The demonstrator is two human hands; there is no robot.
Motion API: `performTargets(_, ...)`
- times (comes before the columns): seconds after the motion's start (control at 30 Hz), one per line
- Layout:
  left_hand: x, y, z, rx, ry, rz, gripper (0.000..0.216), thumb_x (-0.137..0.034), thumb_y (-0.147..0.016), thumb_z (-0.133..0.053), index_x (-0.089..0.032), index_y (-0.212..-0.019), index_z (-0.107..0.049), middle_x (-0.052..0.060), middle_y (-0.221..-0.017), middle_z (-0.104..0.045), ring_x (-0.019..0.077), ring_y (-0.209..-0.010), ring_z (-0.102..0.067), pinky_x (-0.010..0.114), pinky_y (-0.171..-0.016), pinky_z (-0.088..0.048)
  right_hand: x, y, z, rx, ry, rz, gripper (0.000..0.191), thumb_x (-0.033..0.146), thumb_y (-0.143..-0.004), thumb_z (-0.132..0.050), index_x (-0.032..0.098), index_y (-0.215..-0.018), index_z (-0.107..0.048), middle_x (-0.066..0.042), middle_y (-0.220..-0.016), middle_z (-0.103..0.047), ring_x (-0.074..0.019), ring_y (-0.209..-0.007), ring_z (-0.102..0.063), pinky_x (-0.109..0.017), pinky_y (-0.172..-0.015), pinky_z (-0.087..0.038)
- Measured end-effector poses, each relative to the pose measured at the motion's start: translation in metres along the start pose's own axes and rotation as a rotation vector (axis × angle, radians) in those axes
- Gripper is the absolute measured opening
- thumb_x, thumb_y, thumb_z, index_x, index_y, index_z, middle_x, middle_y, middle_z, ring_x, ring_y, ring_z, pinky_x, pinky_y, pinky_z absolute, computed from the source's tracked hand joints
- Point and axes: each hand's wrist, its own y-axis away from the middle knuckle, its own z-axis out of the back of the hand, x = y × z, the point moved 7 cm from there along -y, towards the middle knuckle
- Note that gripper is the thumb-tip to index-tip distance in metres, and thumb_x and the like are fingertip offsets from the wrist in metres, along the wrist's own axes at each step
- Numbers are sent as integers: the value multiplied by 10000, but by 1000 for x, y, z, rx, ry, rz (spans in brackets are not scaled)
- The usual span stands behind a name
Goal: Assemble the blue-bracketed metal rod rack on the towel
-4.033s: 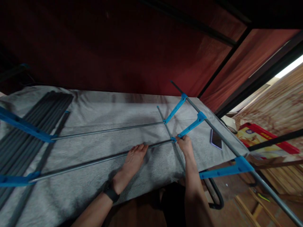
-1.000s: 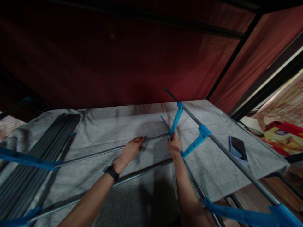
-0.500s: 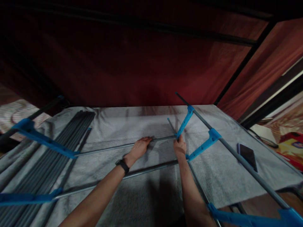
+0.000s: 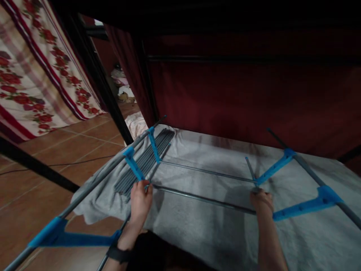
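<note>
A frame of grey metal tubes and blue plastic connectors spans the bed. My left hand [image 4: 141,201] is closed at the lower end of a blue connector [image 4: 134,163], where it meets the inner tube of the left side. My right hand [image 4: 262,203] is wrapped round the inner tube on the right side, just below another blue connector [image 4: 275,168]. Two crossbars run between the sides: the far crossbar [image 4: 208,172] and the near crossbar [image 4: 205,200], which passes between my hands. My fingers hide the joints they hold.
A bundle of loose grey tubes [image 4: 143,160] lies under the left side. Grey blanket [image 4: 197,226] covers the bed. Dark bed posts [image 4: 109,94] and a red curtain [image 4: 225,101] stand around it. Tiled floor [image 4: 84,143] and a floral cloth [image 4: 42,82] are at left.
The view has swung left. My left hand has left the far crossbar and moved to the left side's connector joint. My right hand has shifted nearer along the right inner tube.
</note>
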Motion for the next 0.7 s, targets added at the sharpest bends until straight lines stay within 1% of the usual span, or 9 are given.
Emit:
performTargets(0.07, 24, 8, 15, -48, 32, 111, 248, -399, -896, -521, -181, -995, -584, 139, -1001, -614, 325, -1032, -610, 526, -957, -522, 3, 6, 0, -29, 30, 6, 513, 328, -933, -365, 66, -1323, -571, -283, -1309, -567, -374, -1262, -572, -484, -987, -489)
performTargets(0.17, 32, 6, 19, -138, 117, 165, 405, -448, -894, -528, -136, -1153, -542, 209, -1179, -588, 345, -1169, -575, 521, -992, -509, 3, 10, -2, -53, 36, -8, 518, 263, -923, -366, 51, -1354, -561, -303, -1319, -558, -395, -1287, -547, -522, -966, -490)
performTargets(0.2, 31, 0, 16, -137, 152, 168, 421, -437, -896, -523, -128, -1181, -531, 214, -1199, -590, 340, -1176, -581, 510, -993, -509, 2, 9, -2, -55, 34, -14, 521, 224, -911, -372, 49, -1365, -559, -313, -1323, -554, -397, -1284, -549, -530, -949, -496)
performTargets(0.23, 30, -8, 11, -114, 183, 176, 401, -420, -894, -520, -132, -1172, -536, 202, -1170, -612, 329, -1142, -607, 495, -976, -518, 1, 8, -3, -60, 34, -20, 528, 184, -893, -380, 51, -1370, -562, -321, -1323, -552, -398, -1277, -556, -534, -929, -503)
performTargets(0.33, 29, -34, -5, -23, 234, 196, 222, -355, -884, -505, -181, -1003, -571, 114, -929, -670, 283, -925, -668, 440, -874, -547, -4, 3, -3, -87, 46, -39, 546, 119, -848, -394, 88, -1354, -598, -317, -1306, -571, -405, -1255, -571, -552, -881, -519)
performTargets(0.4, 29, -48, -10, -27, 234, 192, 140, -313, -881, -497, -200, -929, -565, 82, -843, -668, 264, -849, -666, 411, -835, -546, -7, -1, -4, -84, 42, -55, 527, 127, -870, -358, 104, -1322, -629, -300, -1307, -581, -406, -1255, -570, -564, -887, -519)
performTargets(0.5, 26, -60, -15, -48, 223, 186, 108, -273, -883, -500, -200, -926, -566, 73, -839, -675, 249, -835, -667, 380, -816, -537, -17, -9, -9, -48, 28, -93, 529, 165, -910, -306, 72, -1329, -617, -299, -1350, -554, -411, -1291, -540, -561, -921, -509)
performTargets(0.6, 23, -62, -24, -35, 192, 237, 135, -262, -901, -490, -185, -961, -583, 88, -846, -678, 254, -834, -668, 373, -801, -525, -26, -18, -14, -29, 35, -119, 542, 229, -919, -328, 52, -1366, -579, -305, -1393, -514, -432, -1330, -498, -561, -946, -492)
performTargets(0.7, 17, -61, -31, -15, 146, 262, 171, -247, -921, -477, -166, -1024, -587, 102, -868, -677, 253, -824, -661, 373, -792, -509, -31, -24, -18, -28, 45, -139, 541, 274, -922, -351, 51, -1356, -586, -312, -1387, -509, -434, -1325, -501, -552, -941, -487)
